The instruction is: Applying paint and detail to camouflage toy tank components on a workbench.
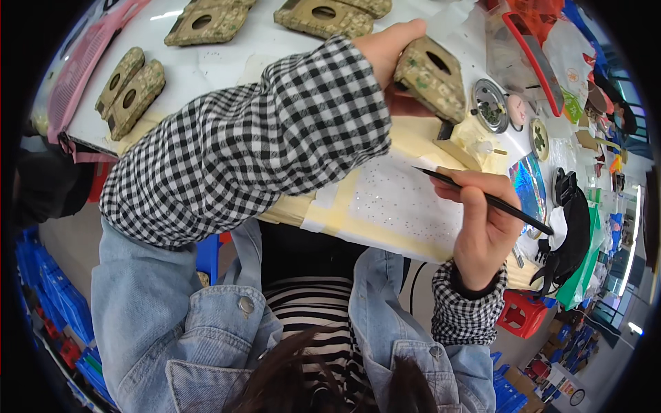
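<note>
My left hand (385, 51) reaches across to the far middle of the table, its fingers closed round a camouflage model tank hull (432, 79) with a round hole in its top. The hull is tilted. In my right hand (477, 224) is a pair of slim black tweezers (502, 205), pinched between thumb and fingers. Their tip points left over a white sheet (406, 203) dotted with many tiny specks, too small to name. I cannot tell whether the tip holds a speck. Yellowish tape runs along the sheet's edges.
More camouflage hulls lie at the far left, one being a hull (206, 20) with a round hole. Right of my left hand stand a round metal dish (490, 105) with small dark bits and a round lid (539, 140). A black bag (575, 241) lies at the right edge.
</note>
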Available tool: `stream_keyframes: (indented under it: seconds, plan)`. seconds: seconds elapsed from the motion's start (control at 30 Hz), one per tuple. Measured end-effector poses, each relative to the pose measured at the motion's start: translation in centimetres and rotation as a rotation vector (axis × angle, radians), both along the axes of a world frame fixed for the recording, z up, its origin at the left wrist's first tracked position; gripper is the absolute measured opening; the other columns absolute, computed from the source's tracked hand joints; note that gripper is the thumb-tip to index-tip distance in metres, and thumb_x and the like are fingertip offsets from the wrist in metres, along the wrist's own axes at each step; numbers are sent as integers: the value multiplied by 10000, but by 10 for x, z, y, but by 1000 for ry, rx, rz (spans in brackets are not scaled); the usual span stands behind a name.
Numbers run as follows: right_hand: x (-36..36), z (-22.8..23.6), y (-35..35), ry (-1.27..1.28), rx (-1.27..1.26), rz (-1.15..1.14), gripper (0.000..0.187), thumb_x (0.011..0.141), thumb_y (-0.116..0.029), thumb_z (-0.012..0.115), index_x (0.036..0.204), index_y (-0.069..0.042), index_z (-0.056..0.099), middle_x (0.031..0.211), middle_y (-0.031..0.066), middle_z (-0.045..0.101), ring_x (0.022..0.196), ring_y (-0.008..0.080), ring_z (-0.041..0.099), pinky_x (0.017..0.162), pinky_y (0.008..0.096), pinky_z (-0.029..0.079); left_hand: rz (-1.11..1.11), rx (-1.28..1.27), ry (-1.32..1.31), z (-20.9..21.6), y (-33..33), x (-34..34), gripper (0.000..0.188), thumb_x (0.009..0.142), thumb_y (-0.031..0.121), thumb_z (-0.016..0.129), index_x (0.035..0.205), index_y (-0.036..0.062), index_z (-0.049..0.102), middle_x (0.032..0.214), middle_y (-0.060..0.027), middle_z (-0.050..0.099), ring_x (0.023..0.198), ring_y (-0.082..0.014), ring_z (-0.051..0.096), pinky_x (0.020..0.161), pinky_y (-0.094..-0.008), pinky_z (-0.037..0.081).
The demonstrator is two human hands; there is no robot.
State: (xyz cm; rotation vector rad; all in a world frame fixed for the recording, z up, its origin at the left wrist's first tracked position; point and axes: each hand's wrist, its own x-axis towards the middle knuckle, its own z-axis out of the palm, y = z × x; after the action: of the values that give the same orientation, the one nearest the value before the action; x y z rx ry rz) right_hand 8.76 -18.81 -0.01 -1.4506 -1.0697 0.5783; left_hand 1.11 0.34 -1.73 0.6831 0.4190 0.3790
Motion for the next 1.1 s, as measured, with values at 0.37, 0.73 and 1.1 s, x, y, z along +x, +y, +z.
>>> stream_keyframes:
  seconds: [0.37,0.73,1.1]
  plan:
    - [23,62,27,-288,164,153,196,943,-135,477,954,58,511,841,198,620,771,272,661,680,326,552,-220,-94,1,10,-2,-12,466,936,408,428,1220,44,494,1089,-166,604,879,-231,640,725,-328,570]
    - [33,68,43,-280,122,348,202,950,-141,448,952,58,480,894,181,562,801,263,653,727,330,569,-224,-116,26,10,-6,-15,533,893,462,490,1183,15,491,1112,-164,586,973,-274,617,835,-410,549]
    - [42,69,47,-416,114,437,220,928,-146,501,943,73,506,889,213,584,811,249,629,719,337,571,-304,-168,34,12,-3,-16,468,932,413,429,1168,22,535,1054,-128,613,891,-212,628,738,-317,562]
